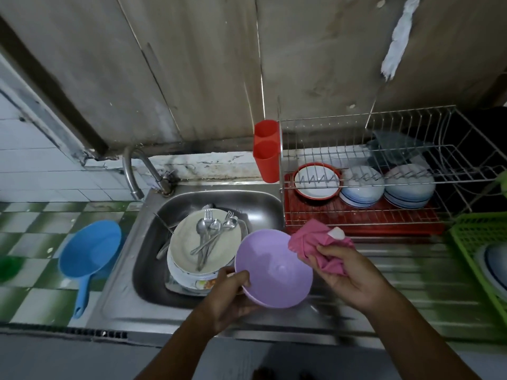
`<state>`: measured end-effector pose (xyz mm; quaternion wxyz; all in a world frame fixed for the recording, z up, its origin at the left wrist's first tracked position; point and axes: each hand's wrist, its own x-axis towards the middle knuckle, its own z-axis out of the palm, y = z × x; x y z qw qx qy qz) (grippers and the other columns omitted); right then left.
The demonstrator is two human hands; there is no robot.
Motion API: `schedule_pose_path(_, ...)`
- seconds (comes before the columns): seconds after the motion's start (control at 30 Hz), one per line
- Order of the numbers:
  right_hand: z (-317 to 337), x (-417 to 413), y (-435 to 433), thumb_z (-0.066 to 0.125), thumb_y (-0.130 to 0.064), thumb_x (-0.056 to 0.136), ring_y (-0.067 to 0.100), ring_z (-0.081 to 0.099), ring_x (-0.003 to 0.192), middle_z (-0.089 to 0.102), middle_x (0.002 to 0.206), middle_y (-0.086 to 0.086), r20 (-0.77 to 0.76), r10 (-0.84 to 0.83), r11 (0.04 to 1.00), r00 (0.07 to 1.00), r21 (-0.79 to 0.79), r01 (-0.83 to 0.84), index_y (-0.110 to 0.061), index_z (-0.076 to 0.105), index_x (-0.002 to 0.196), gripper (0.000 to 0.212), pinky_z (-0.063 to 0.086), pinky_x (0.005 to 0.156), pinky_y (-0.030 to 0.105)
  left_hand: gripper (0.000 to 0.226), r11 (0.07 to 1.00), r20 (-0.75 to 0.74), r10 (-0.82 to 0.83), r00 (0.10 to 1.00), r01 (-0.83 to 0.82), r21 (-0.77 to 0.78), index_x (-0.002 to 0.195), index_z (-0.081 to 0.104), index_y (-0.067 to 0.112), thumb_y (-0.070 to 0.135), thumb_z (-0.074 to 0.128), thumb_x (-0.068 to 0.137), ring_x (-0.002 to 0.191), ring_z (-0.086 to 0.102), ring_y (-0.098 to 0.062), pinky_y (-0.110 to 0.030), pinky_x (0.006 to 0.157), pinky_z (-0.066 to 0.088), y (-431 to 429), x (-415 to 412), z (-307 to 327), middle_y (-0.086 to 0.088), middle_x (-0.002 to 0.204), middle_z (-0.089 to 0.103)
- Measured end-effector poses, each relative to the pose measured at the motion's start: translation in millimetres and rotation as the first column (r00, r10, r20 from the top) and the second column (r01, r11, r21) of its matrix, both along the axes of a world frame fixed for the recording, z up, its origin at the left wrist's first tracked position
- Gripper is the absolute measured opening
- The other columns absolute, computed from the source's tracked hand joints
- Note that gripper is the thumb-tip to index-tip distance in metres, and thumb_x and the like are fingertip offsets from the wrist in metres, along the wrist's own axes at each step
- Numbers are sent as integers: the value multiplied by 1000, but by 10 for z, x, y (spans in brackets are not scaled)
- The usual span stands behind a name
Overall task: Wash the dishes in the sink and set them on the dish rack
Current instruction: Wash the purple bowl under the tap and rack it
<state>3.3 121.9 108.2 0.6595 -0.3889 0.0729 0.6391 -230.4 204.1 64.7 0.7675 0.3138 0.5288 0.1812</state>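
Note:
My left hand (pixel 233 294) grips the rim of a purple plastic bowl (pixel 274 270), held over the right edge of the steel sink (pixel 153 229). My right hand (pixel 354 275) is closed on a crumpled pink cloth (pixel 315 248) that touches the bowl's right rim. In the sink lies a stack of plates (pixel 205 242) with several forks and spoons (pixel 216 229) on top. The wire dish rack (pixel 384 165) stands to the right on a red tray, holding a red-rimmed bowl (pixel 317 181) and two upturned white-and-blue bowls (pixel 362 186).
A curved tap (pixel 134 171) rises at the sink's back left. A red cutlery cup (pixel 266 150) hangs on the rack's left end. A blue ladle-shaped scoop (pixel 89 256) lies left of the sink. A green basket (pixel 482 250) with dishes sits at far right.

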Motion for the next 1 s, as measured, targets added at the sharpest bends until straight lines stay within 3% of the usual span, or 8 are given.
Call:
schedule_pose_path(0.17,6,-357,268,46,13,95,32,76,89,75,105,23,68,64,998,996,-8,-64,1,59,124,34,62,64,34,34,994,-112,56,992,-45,100,127,44,15,10,59,97,100,69,-41,-63,75,60,303,-349,51,-17,120,62)
schedule_pose_path(0.27,-37,-532,410,47,12,95,30,75,94,73,112,23,91,88,996,992,-20,-87,-2,58,129,38,62,66,35,39,975,-165,71,984,-33,218,127,42,20,11,63,96,101,67,-36,-50,65,63,473,-458,67,-11,118,60)
schedule_pose_path(0.33,-66,-616,497,47,11,96,31,75,93,73,111,22,90,86,996,992,-45,-83,-4,58,128,37,63,67,36,45,936,-221,45,974,36,350,128,41,24,11,67,93,103,64,-28,-50,69,64,587,-484,50,-6,120,58)
schedule_pose_path(0.47,-97,-759,637,47,8,97,34,70,107,69,120,27,54,63,996,997,-70,-59,-2,58,129,35,63,79,41,62,799,-356,31,934,191,570,128,52,29,34,78,72,104,66,-22,-45,79,63,768,-508,36,1,119,64)
schedule_pose_path(0.57,-102,-832,689,51,7,94,35,68,113,66,126,28,14,24,998,1000,-62,-23,0,55,133,40,62,83,43,87,698,-470,6,883,333,634,141,49,30,54,73,60,107,63,-21,-44,87,61,884,-505,18,1,126,55)
schedule_pose_path(0.77,-72,-939,795,50,7,96,33,66,112,61,129,25,-16,-80,996,997,-51,79,-5,53,134,40,62,81,41,89,455,-495,22,869,432,779,150,36,33,42,80,73,109,43,-5,-27,89,44,992,-495,257,13,126,36)
schedule_pose_path(0.87,-16,-971,837,51,9,95,33,67,108,63,126,25,-28,-111,993,993,-40,110,-4,56,131,39,62,79,41,98,353,-476,29,879,437,828,152,35,35,58,72,63,109,48,-7,-29,85,48,1064,-490,469,17,124,32)
schedule_pose_path(1.0,62,-998,924,55,10,91,33,73,101,67,125,25,-54,-132,991,990,3,132,-1,55,136,46,63,79,41,101,192,-431,41,901,416,889,154,34,34,59,70,64,111,50,-11,-38,80,60,1225,-451,799,10,129,34)
